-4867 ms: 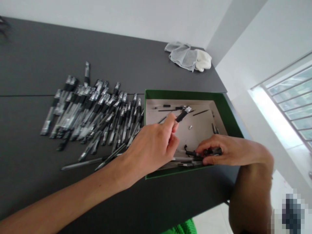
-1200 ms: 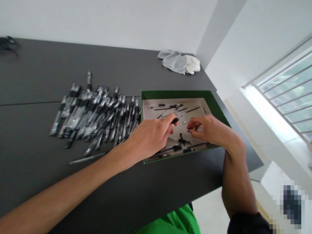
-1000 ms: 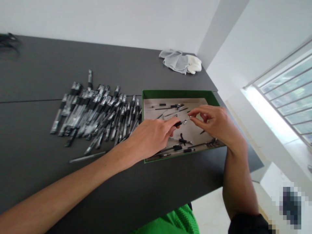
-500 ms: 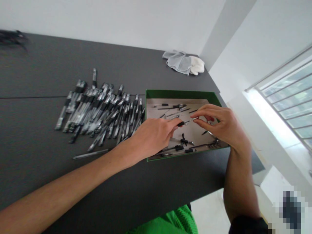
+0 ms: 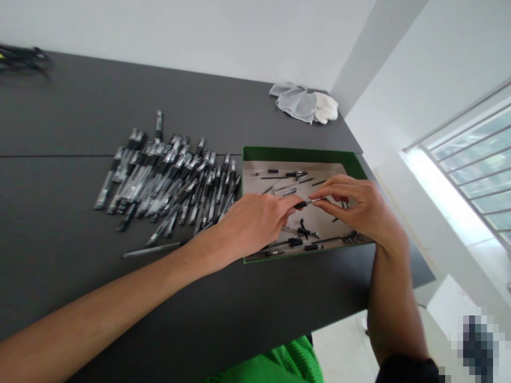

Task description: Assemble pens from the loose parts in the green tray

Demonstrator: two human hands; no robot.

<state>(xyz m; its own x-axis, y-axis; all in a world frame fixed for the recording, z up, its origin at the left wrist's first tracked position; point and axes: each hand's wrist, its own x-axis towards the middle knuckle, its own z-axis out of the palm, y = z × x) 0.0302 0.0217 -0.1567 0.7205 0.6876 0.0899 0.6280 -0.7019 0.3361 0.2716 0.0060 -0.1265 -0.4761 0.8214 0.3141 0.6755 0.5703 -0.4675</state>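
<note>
I observe both hands working together above the green box (image 5: 299, 155), which sits on the dark table (image 5: 72, 122) near its right edge. My left hand (image 5: 251, 226) reaches in over the box's left wall, fingers curled, thumb and forefinger pinching the black grip end of a pen part (image 5: 306, 202). My right hand (image 5: 357, 207) comes in from the right, with thumb and forefinger closed on the pale metal tip end of that same part. The part is held level between the two hands, above the box floor and roughly over its middle; it touches nothing but the fingers.

On the box floor I note loose pen pieces: thin refills (image 5: 279, 176) lying along the far wall, and several black pieces (image 5: 303, 232) towards the near wall, just below the hands. Detail of these is too small to tell apart further.

Left of the box, just beside its left wall, a pile of pens (image 5: 171, 181) lies spread across the table's middle, most angled the same way, black and clear-bodied. One thin clear barrel (image 5: 154, 249) lies apart at the near side of the pile, close to my left forearm. A pair of pale gloves (image 5: 305, 102) rests at the far right corner of the table. A blurred dark object (image 5: 22, 56) lies at the far left edge.
</note>
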